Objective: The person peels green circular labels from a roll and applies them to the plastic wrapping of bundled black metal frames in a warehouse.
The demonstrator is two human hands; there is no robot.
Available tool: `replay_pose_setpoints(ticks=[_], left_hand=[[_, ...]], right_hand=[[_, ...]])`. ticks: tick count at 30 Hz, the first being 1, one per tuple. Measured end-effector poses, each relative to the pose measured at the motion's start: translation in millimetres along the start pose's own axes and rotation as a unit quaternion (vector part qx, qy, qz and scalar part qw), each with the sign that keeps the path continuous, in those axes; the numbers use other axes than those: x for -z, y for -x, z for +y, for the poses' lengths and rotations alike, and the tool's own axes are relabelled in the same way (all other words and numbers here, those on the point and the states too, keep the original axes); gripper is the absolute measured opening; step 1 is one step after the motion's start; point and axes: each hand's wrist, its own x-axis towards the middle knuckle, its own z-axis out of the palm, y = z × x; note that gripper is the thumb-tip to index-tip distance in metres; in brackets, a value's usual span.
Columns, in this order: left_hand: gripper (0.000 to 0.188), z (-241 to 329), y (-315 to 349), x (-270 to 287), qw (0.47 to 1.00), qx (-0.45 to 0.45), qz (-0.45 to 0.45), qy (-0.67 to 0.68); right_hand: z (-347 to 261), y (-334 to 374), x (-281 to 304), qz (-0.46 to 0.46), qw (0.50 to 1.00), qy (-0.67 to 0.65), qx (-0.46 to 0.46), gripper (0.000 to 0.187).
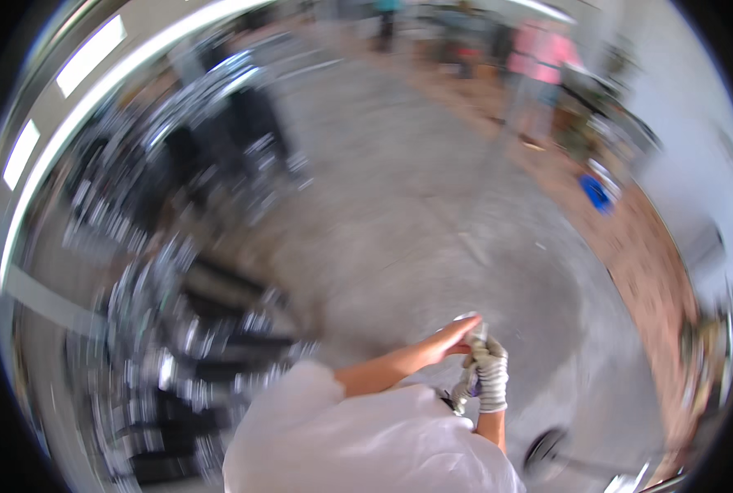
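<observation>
My left hand (453, 336) is bare and reaches in from the left, its fingers bent against a small pale, shiny thing (479, 330) too blurred to name. My right hand (491, 363) wears a whitish knit glove with a ribbed cuff, and its fingers are curled closed. Just left of it hangs an off-white cloth piece that looks like a loose glove (463, 389), with a bit of purple beside it. Both hands meet in front of my white top (358, 435).
Blurred racks of black and metal parts (210, 361) line the left side. Grey concrete floor (399, 205) stretches ahead, bordered by a reddish strip (629, 255). A person in pink (539, 62) stands far right, near a blue object (595, 194). A dark round base (545, 450) sits lower right.
</observation>
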Motion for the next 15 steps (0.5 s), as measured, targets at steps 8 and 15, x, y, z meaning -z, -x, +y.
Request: replay_pose_setpoints(ticks=[8, 15], left_hand=[[0.041, 90, -103, -79, 0.973, -0.05, -0.155, -0.164], [0.035, 133, -202, -148, 0.969, -0.049, -0.187, -0.153]], right_hand=[[-48, -58, 82, 0.108, 0.978, -0.165, 0.069, 0.026], [-91, -119, 168, 0.118, 0.96, -0.22, 0.128, 0.029]])
